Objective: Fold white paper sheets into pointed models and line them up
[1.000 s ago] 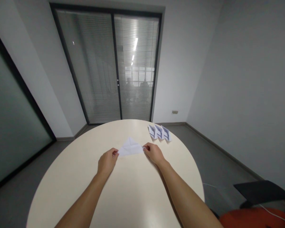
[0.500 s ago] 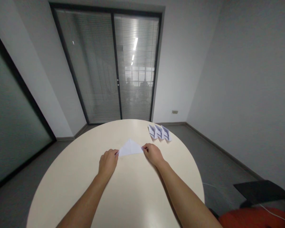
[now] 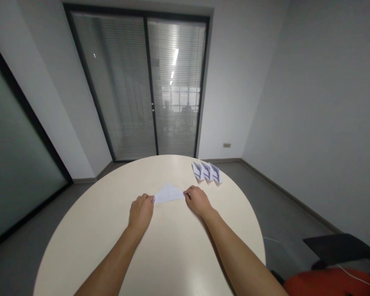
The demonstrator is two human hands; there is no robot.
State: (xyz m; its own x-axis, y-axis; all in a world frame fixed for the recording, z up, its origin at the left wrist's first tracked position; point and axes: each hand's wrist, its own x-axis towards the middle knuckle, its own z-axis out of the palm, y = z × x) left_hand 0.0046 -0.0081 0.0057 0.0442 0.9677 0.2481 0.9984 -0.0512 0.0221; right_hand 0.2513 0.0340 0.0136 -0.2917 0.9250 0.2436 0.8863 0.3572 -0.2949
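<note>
A white sheet of paper (image 3: 169, 194), folded to a low triangle with a crease down its middle, lies over the round table between my hands. My left hand (image 3: 141, 210) pinches its left corner. At the opposite corner, the fingers of my right hand (image 3: 197, 200) are closed on the paper. My fingertips cover both corners. Beyond my right hand, three folded white paper pieces (image 3: 206, 172) lie side by side, close to the table's far right edge.
The round cream table (image 3: 169, 250) has a curved edge all around. Right of it are a red chair seat (image 3: 323, 283) and a black panel (image 3: 339, 248) with a pale cable. A glass door with blinds (image 3: 126, 90) stands behind the table.
The paper's top point looks lower and blunter than before. My right hand has shifted very slightly left, while my left hand stays almost where it was.
</note>
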